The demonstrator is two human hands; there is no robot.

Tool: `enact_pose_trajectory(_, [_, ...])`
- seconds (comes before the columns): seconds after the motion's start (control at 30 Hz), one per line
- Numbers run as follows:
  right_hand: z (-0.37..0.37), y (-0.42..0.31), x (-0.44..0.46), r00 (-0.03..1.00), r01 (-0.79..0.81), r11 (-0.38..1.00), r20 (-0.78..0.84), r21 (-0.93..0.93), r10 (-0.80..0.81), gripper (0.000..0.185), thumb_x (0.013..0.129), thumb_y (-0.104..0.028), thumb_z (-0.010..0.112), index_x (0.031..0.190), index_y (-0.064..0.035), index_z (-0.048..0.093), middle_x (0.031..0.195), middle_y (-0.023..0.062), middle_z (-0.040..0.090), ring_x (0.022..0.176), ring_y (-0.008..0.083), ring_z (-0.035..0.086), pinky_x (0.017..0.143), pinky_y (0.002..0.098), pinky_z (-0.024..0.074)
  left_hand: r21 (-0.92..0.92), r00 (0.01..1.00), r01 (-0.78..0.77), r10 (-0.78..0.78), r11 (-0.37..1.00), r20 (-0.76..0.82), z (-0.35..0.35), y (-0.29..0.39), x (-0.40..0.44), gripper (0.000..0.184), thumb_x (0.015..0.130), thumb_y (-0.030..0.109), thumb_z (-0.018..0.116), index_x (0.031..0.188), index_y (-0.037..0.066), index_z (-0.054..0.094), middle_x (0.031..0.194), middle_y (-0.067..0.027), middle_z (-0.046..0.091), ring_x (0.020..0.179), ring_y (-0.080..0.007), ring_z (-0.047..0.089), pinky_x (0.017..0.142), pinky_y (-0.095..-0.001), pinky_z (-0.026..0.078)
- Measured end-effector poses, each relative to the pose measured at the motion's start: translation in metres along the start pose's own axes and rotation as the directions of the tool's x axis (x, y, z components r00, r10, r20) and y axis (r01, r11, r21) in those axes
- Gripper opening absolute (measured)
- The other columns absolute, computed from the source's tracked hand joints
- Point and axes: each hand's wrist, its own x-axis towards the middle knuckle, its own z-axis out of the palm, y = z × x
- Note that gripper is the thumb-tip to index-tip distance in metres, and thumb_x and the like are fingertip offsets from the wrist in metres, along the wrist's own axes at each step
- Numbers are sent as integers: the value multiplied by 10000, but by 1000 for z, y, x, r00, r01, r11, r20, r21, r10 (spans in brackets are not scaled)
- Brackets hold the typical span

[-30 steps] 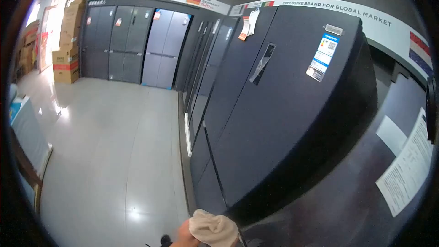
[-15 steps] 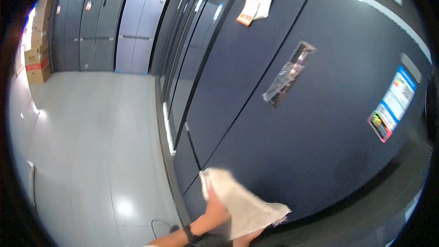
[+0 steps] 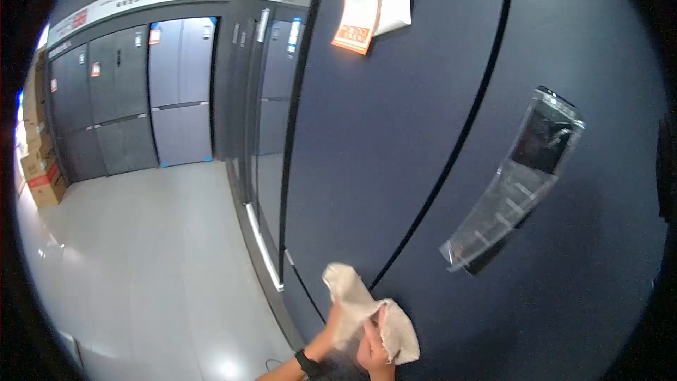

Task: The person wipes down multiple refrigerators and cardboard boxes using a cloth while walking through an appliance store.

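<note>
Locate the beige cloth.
In the head view, the beige cloth is at lower centre, in the left hand and right hand, before the dark fridge.

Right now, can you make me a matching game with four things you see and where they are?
Things:
1. cloth
2. black wristband
3. orange-and-white tag
4. brown boxes

Places:
A. around the left wrist
B. at the picture's left edge
C. in the left hand and right hand
D. high on a dark door

Pairs: 1-C, 2-A, 3-D, 4-B
</note>
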Motion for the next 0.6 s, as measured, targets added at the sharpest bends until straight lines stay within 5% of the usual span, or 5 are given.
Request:
enact_pose_trajectory(0.1, [36, -8, 54, 998, -57, 996, -33, 73, 59, 349, 846, 67, 511, 1131, 53, 712, 1370, 389, 501, 1306, 482, 510, 1132, 492, 337, -493, 953, 238, -298, 837, -46, -38, -40, 43, 508, 869, 282, 753, 1236, -12, 563, 1122, -104, 633, 1036, -224, 591, 924, -399, 492])
enact_pose_trajectory(0.33, [130, 43, 60, 986, -73, 914, 111, -398, 127, 399, 866, -82, 630, 1262, -81, 681, 1219, 189, 659, 1098, 336, 635, 989, 444, 481, -871, 866, 402, -425, 283, 262, -157, -242, 69, 739, 966, 427, 587, 1530, 68, 272, 1469, -148, 441, 1309, -310, 471, 1114, -470, 392])
enact_pose_trajectory(0.4, [131, 32, 86, 985, -134, 896, 40, -423, 166, 418, 866, -115, 647, 1282, -87, 668, 1207, 146, 667, 1079, 281, 640, 970, 426, 493, -151, 973, 207, -187, 967, 135, -141, -180, 115, 777, 916, 403, 655, 1510, 77, 277, 1452, -145, 422, 1329, -319, 434, 1150, -477, 316])
enact_pose_trajectory(0.5, [118, -4, 138, 979, -198, 900, -30, -389, 203, 453, 866, -165, 672, 1313, -97, 649, 1189, 81, 678, 1051, 199, 648, 940, 399, 510, 369, 947, -256, 155, 893, 281, -161, -52, 161, 948, 860, 556, 668, 1536, 46, 240, 1512, -195, 371, 1361, -327, 423, 1125, -475, 368])
enact_pose_trajectory(0.6, [125, -14, 169, 987, -10, 752, 115, -659, 115, 484, 861, -168, 661, 1340, -115, 633, 1171, 34, 685, 1038, 160, 655, 909, 388, 528, -123, 920, 186, -129, 975, 371, -180, 20, 231, 809, 955, 474, 578, 1542, 42, 227, 1523, -190, 361, 1361, -311, 422, 1117, -444, 380])
